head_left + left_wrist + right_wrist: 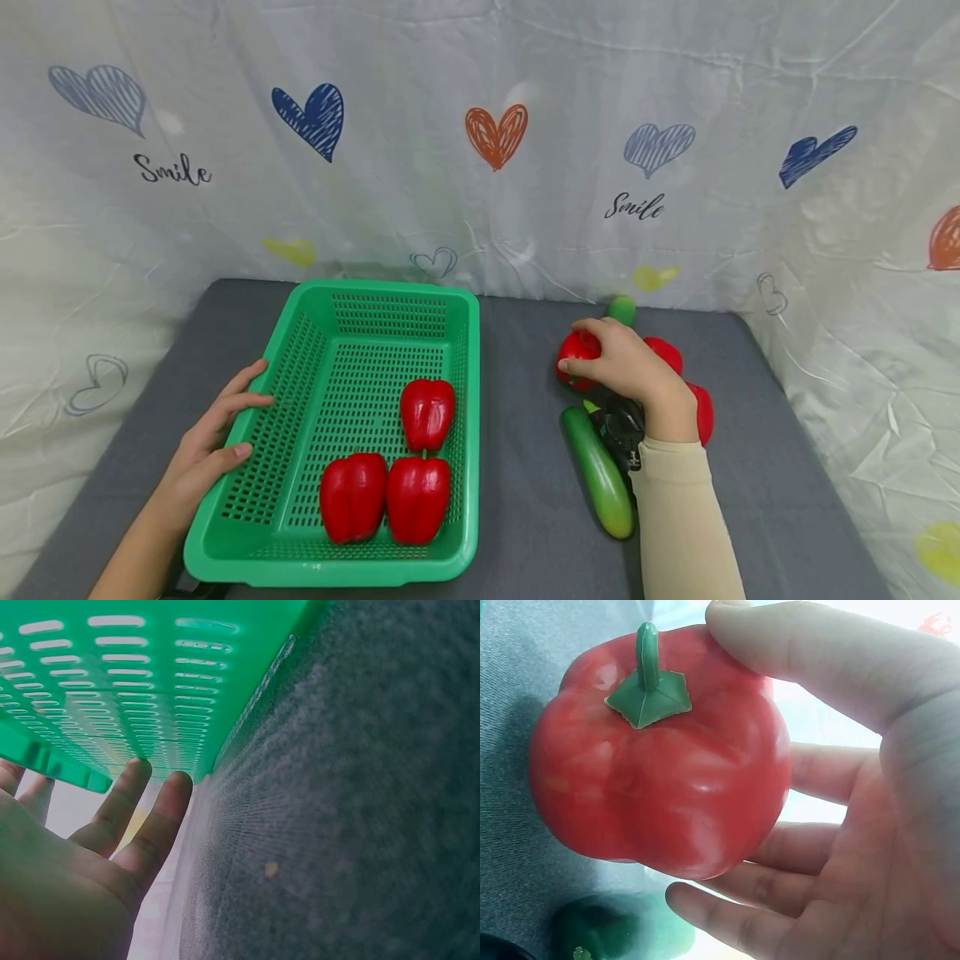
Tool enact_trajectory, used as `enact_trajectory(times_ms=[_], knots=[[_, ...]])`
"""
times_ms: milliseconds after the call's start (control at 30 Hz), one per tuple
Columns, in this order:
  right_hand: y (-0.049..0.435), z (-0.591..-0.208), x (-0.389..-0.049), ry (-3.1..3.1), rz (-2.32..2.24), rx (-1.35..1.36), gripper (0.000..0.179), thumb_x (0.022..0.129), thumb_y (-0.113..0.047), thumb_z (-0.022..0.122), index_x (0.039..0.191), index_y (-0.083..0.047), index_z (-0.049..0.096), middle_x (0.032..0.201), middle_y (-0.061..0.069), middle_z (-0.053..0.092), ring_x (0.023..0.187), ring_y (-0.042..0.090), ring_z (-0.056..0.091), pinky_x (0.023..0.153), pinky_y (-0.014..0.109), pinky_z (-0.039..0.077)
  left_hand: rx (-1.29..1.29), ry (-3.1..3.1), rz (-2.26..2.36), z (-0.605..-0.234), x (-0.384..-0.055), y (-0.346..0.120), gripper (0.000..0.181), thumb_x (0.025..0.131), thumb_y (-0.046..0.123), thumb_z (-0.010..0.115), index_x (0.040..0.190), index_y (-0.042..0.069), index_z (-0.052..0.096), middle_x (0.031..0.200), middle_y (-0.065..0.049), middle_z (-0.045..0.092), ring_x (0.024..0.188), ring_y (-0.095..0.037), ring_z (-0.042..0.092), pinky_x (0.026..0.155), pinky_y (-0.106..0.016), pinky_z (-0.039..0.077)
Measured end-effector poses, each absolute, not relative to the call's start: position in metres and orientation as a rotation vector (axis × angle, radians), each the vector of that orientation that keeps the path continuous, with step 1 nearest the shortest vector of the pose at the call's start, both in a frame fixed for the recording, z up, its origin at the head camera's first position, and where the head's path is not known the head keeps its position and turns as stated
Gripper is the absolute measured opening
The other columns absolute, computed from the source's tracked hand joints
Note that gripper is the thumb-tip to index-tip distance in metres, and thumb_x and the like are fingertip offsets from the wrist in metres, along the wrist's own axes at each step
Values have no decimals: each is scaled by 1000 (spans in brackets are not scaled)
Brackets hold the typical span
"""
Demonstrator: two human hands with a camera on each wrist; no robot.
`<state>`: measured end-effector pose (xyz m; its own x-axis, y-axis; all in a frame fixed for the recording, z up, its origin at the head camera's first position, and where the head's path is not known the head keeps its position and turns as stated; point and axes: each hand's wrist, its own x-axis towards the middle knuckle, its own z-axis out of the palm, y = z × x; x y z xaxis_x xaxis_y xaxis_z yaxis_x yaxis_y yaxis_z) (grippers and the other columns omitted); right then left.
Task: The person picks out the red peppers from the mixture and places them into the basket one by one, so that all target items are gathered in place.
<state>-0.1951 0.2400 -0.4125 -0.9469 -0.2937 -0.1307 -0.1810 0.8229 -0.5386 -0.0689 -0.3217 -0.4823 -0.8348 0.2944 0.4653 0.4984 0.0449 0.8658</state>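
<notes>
In the head view my right hand [628, 360] grips a red bell pepper [577, 347] at the right of the table. The right wrist view shows that pepper [667, 787] between thumb and fingers, its green stem facing the camera. My left hand [202, 454] rests against the left side of a green plastic basket [471, 417]. In the left wrist view its fingers [169, 806] are extended along the slotted wall. Inside the basket, toward its front right, lie three red bell peppers [418, 500].
A long green vegetable [597, 475] lies left of the right forearm. Behind the right hand is another green vegetable [621, 310]. More red things [703, 412] are partly hidden by the hand. A grey cloth [517, 467] covers the table; a white curtain [405, 200] hangs behind.
</notes>
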Motion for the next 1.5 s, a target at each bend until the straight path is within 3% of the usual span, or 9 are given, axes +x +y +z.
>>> enact_trajectory(times_ms=[1500], knots=[[230,-388,-183,2905,-894,-406,71,95,-56,80,152,-19,60,141,6,60,124,29,57,92,52,60,-795,-2172,-1904,-481,-67,-322,54,92,-22,41,145,-17,50,179,-18,24,166,-21,16,120,-22,20]])
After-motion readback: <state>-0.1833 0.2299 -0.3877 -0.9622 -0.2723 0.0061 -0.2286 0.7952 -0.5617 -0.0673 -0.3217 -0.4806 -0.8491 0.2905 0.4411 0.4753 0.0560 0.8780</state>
